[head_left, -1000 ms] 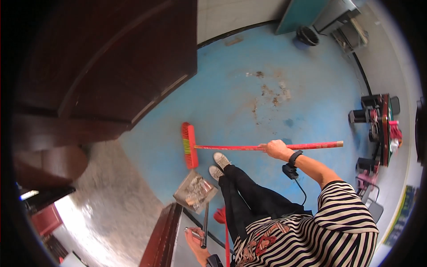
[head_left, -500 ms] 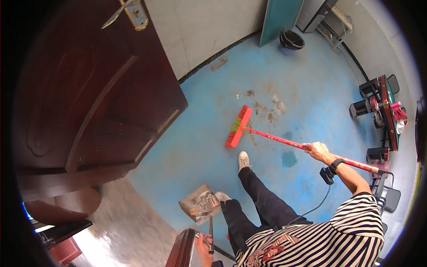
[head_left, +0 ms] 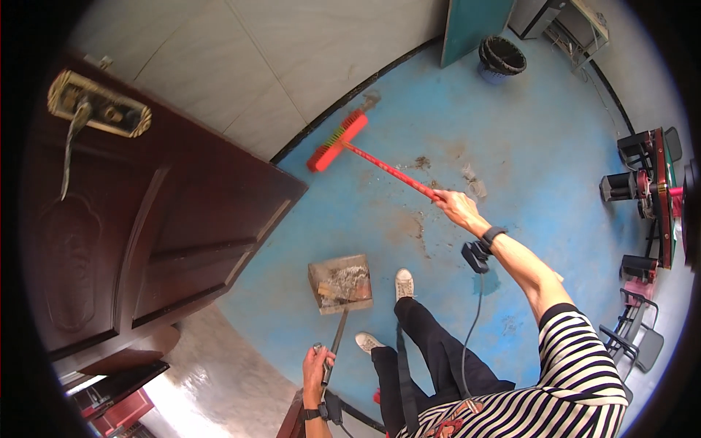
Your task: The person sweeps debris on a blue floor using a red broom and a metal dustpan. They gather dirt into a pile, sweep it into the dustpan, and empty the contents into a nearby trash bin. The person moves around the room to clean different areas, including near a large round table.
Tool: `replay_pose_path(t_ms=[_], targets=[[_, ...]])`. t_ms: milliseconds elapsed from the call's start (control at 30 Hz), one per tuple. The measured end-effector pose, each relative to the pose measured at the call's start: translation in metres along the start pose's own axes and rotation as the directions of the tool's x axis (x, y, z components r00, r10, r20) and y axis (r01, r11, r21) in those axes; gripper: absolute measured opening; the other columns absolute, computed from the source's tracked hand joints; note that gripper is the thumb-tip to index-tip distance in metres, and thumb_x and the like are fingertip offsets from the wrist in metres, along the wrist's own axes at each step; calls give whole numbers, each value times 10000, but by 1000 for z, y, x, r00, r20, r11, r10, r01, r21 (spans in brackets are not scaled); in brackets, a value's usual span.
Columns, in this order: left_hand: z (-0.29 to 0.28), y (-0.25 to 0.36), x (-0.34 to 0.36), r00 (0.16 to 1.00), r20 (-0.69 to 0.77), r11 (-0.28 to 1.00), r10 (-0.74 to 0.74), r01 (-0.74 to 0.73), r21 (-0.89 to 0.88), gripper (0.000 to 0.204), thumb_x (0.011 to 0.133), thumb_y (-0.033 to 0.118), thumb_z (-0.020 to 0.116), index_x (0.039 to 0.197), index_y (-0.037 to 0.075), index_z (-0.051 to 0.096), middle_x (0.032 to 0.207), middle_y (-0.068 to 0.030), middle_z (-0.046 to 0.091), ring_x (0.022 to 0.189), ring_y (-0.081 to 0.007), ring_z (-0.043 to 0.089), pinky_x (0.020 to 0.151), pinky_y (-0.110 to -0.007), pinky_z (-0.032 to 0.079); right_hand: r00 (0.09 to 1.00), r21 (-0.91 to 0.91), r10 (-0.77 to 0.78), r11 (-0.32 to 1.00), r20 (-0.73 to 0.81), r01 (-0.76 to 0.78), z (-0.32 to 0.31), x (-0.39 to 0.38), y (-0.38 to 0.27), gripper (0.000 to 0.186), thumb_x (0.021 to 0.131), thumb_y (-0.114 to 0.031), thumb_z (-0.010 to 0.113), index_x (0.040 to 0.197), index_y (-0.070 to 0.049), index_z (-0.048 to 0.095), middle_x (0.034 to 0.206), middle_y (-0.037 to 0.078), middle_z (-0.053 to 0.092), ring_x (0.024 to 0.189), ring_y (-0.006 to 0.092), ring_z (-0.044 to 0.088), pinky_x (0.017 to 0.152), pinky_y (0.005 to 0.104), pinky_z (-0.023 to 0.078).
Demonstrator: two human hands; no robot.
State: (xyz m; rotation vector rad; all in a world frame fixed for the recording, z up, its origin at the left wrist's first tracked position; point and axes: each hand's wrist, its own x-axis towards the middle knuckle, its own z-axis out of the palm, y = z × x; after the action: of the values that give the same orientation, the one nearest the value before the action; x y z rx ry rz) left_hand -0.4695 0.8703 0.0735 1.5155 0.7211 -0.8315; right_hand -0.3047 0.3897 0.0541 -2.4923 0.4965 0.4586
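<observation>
Watching, I see the right hand (head_left: 460,209), fingers clenched round the stick of the red broom (head_left: 343,141), presumably for reach; its blurred head is near the wall (head_left: 255,66), perhaps off the blue floor (head_left: 540,124). The left hand (head_left: 315,369) grasps the long handle of the dustpan (head_left: 337,266), probably so the littered pan sits handy near the shoes (head_left: 404,283). Dirt (head_left: 423,162) lies about; the dark door (head_left: 197,226) crowds the left, a bin (head_left: 501,62) stands beyond.

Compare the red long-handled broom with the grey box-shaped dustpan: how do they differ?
The red long-handled broom has a bristled bar head; the grey box-shaped dustpan has an open tray. The broom's handle is red, the dustpan's greyish. The broom is in the right hand; the dustpan is in the left hand. Both are held by long handles.
</observation>
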Motion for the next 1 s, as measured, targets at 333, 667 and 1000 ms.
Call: replay_pose_path(t_ms=[333,667,1000], targets=[[85,88,93,993,104,973,50,-72,217,257,855,303,569,867,51,521,721,-34,587,592,-79,500,572,-222,389,998,-66,68,996,14,-67,6,52,53,331,825,-212,490,1149,-226,557,889,148,634,823,336,605,682,451,477],[119,130,145,972,235,907,5,-103,407,311,835,343,589,781,50,502,661,-37,576,536,-98,501,525,-242,400,973,-320,213,932,95,-172,-78,-116,161,278,859,-229,498,1134,-198,522,724,163,613,691,365,591,594,463,452],[185,165,172,913,405,733,-53,-240,636,324,835,332,572,729,37,486,625,-60,560,528,-118,512,508,-265,406,829,366,543,750,135,-551,-116,-236,151,388,837,-280,555,1202,-149,550,804,96,650,566,179,582,600,322,475]])
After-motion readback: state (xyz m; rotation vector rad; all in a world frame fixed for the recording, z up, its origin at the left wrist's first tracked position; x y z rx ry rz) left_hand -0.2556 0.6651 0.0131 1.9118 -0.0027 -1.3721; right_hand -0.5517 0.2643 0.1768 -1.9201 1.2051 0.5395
